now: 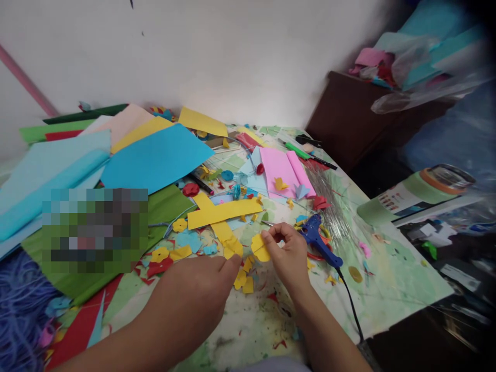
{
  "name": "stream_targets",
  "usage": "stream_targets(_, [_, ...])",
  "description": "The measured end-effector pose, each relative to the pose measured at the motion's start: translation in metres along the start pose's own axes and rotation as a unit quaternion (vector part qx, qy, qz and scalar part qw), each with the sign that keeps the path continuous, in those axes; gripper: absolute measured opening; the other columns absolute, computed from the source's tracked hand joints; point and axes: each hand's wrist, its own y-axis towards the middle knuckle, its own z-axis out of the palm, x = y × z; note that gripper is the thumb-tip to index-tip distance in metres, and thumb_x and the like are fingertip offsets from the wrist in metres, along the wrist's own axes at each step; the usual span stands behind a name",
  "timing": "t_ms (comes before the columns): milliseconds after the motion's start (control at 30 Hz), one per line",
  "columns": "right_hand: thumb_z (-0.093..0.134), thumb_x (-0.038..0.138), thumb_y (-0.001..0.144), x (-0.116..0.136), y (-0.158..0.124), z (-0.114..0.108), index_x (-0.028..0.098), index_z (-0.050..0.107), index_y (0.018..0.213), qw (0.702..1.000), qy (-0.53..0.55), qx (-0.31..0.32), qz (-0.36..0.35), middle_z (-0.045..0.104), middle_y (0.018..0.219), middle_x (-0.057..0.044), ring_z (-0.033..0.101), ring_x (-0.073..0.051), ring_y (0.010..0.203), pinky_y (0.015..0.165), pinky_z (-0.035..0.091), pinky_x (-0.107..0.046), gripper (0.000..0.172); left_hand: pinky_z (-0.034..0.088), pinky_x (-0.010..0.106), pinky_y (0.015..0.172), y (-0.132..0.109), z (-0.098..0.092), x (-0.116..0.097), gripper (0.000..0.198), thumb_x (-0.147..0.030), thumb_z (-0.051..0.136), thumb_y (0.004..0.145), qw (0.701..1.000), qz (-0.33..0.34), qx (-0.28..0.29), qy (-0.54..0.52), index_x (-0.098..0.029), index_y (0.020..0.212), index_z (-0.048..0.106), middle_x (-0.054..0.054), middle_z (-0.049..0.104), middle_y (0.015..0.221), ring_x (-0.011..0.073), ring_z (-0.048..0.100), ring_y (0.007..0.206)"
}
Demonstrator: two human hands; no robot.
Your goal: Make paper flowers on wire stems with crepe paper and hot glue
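Note:
My left hand (196,289) is closed, its thumb and finger pinching a yellow paper flower (232,248). Just to the right, my right hand (290,253) holds a second yellow paper flower (259,248) between thumb and fingertips. A thin metal tip (267,223) pokes out above the right fingers; what it belongs to is hidden. Beyond my hands, two yellow paper strips (228,212) lie crossed. Small yellow paper flowers and squares (241,280) lie on the table below and between the hands. Beside my right hand rests a blue glue gun (321,240) with a black cord.
Coloured paper sheets (155,157) are piled at the left, near blue-purple yarn (23,310). Pink paper (279,173), a green-handled cutter (296,150) and thin wires (337,206) lie at the back right. A green tumbler (411,194) tilts by the right edge.

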Motion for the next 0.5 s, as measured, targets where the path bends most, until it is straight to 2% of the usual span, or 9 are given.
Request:
stream_targets(100, [0.056,0.029,0.075,-0.001,0.0,0.0,0.017,0.054,0.063,1.0,0.009,0.008,0.002,0.053,0.062,0.0,0.048,-0.013,0.061,0.059,0.038,-0.026,0.017,0.051,0.036,0.055,0.0,0.005,0.001,0.042,-0.004,0.038,0.072,1.0,-0.005,-0.03,-0.005,-0.018,0.104,0.06,0.007,0.068,0.077,0.0241,0.064,0.065])
stream_targets(167, [0.054,0.033,0.078,-0.003,-0.002,-0.001,0.017,0.056,0.071,0.999,0.044,0.004,0.007,0.055,0.069,-0.001,0.05,-0.015,0.066,0.062,0.039,-0.027,0.018,0.051,0.035,0.054,0.0,0.007,0.002,0.038,-0.005,0.037,0.075,0.997,-0.034,-0.069,-0.012,-0.017,0.104,0.059,0.007,0.068,0.076,0.0232,0.064,0.064])
stream_targets(267, [0.05,0.04,0.08,-0.004,-0.009,0.0,0.018,0.055,0.093,0.992,0.109,-0.068,0.014,0.056,0.091,-0.005,0.052,-0.018,0.082,0.072,0.041,-0.03,0.026,0.051,0.031,0.057,0.0,0.007,0.006,0.034,-0.01,0.037,0.081,0.984,-0.089,-0.153,-0.028,-0.016,0.109,0.055,0.008,0.068,0.078,0.0197,0.064,0.063])
stream_targets(333, [0.054,0.043,0.077,-0.005,-0.015,0.004,0.019,0.054,0.097,0.987,0.133,-0.083,0.023,0.056,0.093,-0.005,0.052,-0.018,0.083,0.072,0.041,-0.03,0.031,0.051,0.03,0.058,0.002,0.007,0.007,0.031,-0.011,0.038,0.081,0.974,-0.103,-0.194,-0.046,-0.016,0.108,0.053,0.007,0.068,0.079,0.018,0.063,0.063])
stream_targets(400, [0.056,0.047,0.076,-0.004,-0.023,0.01,0.02,0.057,0.095,0.988,0.153,-0.031,0.022,0.059,0.086,-0.004,0.055,-0.02,0.08,0.07,0.042,-0.03,0.033,0.05,0.028,0.054,0.005,0.007,0.007,0.023,-0.012,0.043,0.078,0.972,-0.098,-0.2,-0.069,-0.015,0.098,0.054,0.006,0.067,0.073,0.0173,0.062,0.06])
stream_targets(467, [0.059,0.052,0.071,-0.004,-0.031,0.018,0.02,0.064,0.086,0.99,0.137,0.039,0.022,0.064,0.085,-0.006,0.057,-0.024,0.085,0.073,0.043,-0.032,0.035,0.044,0.025,0.043,0.01,0.012,0.002,0.011,-0.018,0.048,0.077,0.975,-0.041,-0.205,-0.071,-0.015,0.086,0.053,0.004,0.063,0.064,0.017,0.059,0.052])
stream_targets(500, [0.058,0.055,0.071,-0.005,-0.034,0.022,0.022,0.066,0.086,0.989,0.145,0.024,0.026,0.065,0.087,-0.007,0.057,-0.026,0.088,0.076,0.042,-0.033,0.037,0.037,0.024,0.035,0.013,0.016,-0.001,0.008,-0.02,0.048,0.078,0.973,-0.021,-0.219,-0.064,-0.015,0.082,0.053,0.002,0.059,0.056,0.016,0.055,0.044])
